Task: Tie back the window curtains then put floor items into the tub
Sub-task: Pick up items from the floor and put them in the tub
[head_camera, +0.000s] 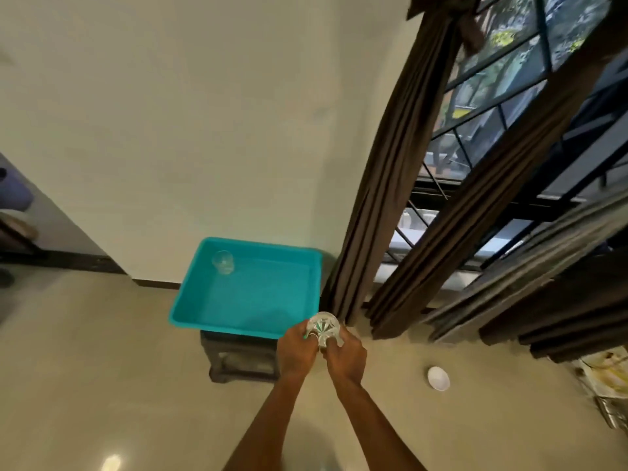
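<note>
A turquoise tub (190, 311) rests on a dark low stool (234, 362) against the cream wall. One clear glass (223, 262) stands inside it at the far left corner. My left hand (299, 350) and my right hand (345, 355) together hold a second clear cut glass (323, 326), base toward me, just over the tub's near right corner. Dark brown curtains (390, 185) hang gathered in bundles beside the barred window (492, 107). A small white bowl (438, 378) lies on the floor to the right of my hands.
Glossy beige floor tiles (119, 385) spread to the left and toward me. Papers and a metal object (608, 385) sit at the right edge. A dark doorway with someone's blurred leg (13, 195) shows at far left.
</note>
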Motion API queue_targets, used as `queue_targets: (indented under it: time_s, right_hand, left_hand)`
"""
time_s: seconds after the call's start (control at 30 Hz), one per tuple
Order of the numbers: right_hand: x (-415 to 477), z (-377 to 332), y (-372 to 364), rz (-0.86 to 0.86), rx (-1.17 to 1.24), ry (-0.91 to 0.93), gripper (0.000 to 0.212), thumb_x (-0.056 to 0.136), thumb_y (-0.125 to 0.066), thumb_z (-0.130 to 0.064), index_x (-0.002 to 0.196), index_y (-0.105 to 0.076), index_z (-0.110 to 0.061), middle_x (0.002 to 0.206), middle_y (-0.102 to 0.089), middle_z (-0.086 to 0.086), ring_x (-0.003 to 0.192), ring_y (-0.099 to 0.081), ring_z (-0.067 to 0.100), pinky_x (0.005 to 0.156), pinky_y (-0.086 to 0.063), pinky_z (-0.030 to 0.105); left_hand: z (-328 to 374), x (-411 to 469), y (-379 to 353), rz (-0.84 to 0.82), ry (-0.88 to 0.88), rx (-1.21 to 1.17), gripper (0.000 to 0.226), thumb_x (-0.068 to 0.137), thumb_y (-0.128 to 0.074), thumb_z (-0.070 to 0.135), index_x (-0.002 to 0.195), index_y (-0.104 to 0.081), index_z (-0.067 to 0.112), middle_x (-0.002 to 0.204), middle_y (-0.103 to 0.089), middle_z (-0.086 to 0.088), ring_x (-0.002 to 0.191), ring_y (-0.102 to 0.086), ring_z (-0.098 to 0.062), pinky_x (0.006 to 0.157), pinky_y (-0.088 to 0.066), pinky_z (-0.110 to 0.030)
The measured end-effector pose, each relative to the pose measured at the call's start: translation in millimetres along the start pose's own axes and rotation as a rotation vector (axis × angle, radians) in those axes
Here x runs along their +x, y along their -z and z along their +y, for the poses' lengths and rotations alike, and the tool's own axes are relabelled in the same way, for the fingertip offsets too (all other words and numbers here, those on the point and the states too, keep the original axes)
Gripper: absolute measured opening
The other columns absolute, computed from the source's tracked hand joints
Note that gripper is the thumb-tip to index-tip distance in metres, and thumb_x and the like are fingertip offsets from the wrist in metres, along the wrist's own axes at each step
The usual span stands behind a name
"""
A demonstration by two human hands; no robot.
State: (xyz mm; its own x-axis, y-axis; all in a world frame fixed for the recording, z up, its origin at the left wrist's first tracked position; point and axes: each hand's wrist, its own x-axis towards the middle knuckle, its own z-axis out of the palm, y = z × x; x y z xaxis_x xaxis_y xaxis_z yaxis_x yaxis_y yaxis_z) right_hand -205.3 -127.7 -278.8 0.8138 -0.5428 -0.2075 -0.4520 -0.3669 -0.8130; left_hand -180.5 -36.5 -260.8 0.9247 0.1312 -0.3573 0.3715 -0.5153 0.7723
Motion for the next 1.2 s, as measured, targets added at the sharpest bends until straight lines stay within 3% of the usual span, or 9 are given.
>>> queue_targets:
  time_s: [0.17,0.33,0.4,0.5,0.6,0.73,0.93,1.03,1.2]
  right_hand:
    - [-7.1,-25.6,-39.3,-0.048,-0.029,-0.042,0.031,0.092,-0.061,-0.024,0.122,-0.069,-0.020,0.104,-0.075,0.004,0.087,-0.072,0.022,0.079,-0.062,0.042]
    - [3.4,-24.4,-60.8,-0.081,-0.033,-0.078,0.045,0.084,-0.053,-0.037,0.123,-0.069,-0.022,0.105,-0.075,0.002,0.087,-0.072,0.021,0.079,-0.062,0.041]
    - [16.4,-21.5,-68.4,-0.107,-0.034,-0.104,0.039,0.084,-0.058,-0.033,0.119,-0.071,-0.023,0.103,-0.075,0.002,0.085,-0.072,0.019,0.076,-0.063,0.041]
    - [42.7,-20.5,-83.0,-0.151,-0.027,-0.153,0.036,0.081,-0.066,-0.031,0.116,-0.073,-0.024,0.101,-0.076,-0.001,0.084,-0.073,0.016,0.075,-0.064,0.039]
    - [63.4,-34.4,-98.7,-0.218,0.019,-0.198,0.030,0.084,-0.066,-0.029,0.113,-0.071,-0.024,0.101,-0.074,-0.003,0.085,-0.073,0.016,0.075,-0.064,0.038]
    - [82.9,-51.8,-111.9,-0.311,0.048,-0.198,0.031,0.085,-0.059,-0.028,0.114,-0.068,-0.025,0.098,-0.071,-0.005,0.085,-0.072,0.015,0.076,-0.063,0.039]
    - [99.3,-50.9,-129.2,-0.376,0.052,-0.231,0.045,0.088,-0.060,-0.031,0.132,-0.058,-0.027,0.118,-0.068,0.000,0.097,-0.070,0.017,0.083,-0.062,0.039]
    - [98.2,-62.8,-131.3,-0.402,0.059,-0.270,0.037,0.094,-0.058,-0.025,0.130,-0.058,-0.023,0.115,-0.067,0.001,0.095,-0.069,0.018,0.083,-0.062,0.039]
    - [97.5,-71.3,-145.8,-0.413,0.036,-0.302,0.043,0.098,-0.056,-0.027,0.140,-0.050,-0.019,0.121,-0.064,0.005,0.100,-0.068,0.021,0.087,-0.061,0.041]
  left_hand:
    - [-10.3,16.6,39.9,0.025,0.029,-0.017,0.031,0.096,-0.054,0.030,0.118,-0.071,0.018,0.112,-0.074,-0.004,0.103,-0.067,-0.022,0.081,-0.041,-0.021]
    - [-13.5,33.4,51.9,0.002,0.062,-0.001,0.024,0.096,-0.056,0.019,0.113,-0.072,0.016,0.108,-0.074,-0.005,0.095,-0.066,-0.019,0.075,-0.041,-0.020]
    - [-11.1,44.7,53.6,-0.030,0.075,0.015,0.023,0.096,-0.054,0.020,0.109,-0.073,0.018,0.102,-0.074,-0.001,0.086,-0.062,-0.013,0.069,-0.044,-0.018]
    - [-7.4,71.6,56.0,-0.056,0.093,-0.009,0.023,0.091,-0.053,0.018,0.099,-0.075,0.020,0.087,-0.074,0.001,0.077,-0.068,-0.017,0.073,-0.057,-0.032]
    - [0.0,94.9,61.0,-0.044,0.110,-0.017,0.024,0.092,-0.051,0.013,0.100,-0.073,0.016,0.083,-0.069,0.004,0.077,-0.068,-0.017,0.071,-0.057,-0.030]
    - [-2.5,120.9,58.7,-0.031,0.153,-0.069,0.021,0.095,-0.052,0.016,0.106,-0.069,0.018,0.092,-0.069,0.004,0.084,-0.070,-0.016,0.081,-0.060,-0.037]
    - [-8.1,140.3,57.8,-0.037,0.208,-0.185,0.017,0.098,-0.053,0.015,0.112,-0.059,0.021,0.107,-0.068,0.000,0.095,-0.069,-0.022,0.091,-0.058,-0.045]
    - [-7.3,147.3,62.4,-0.015,0.266,-0.247,0.018,0.098,-0.049,0.011,0.110,-0.049,0.024,0.106,-0.065,-0.004,0.096,-0.070,-0.029,0.091,-0.056,-0.050]
    - [-12.8,155.9,70.2,-0.023,0.302,-0.234,0.013,0.101,-0.050,0.018,0.113,-0.050,0.022,0.109,-0.065,-0.003,0.096,-0.069,-0.024,0.090,-0.058,-0.046]
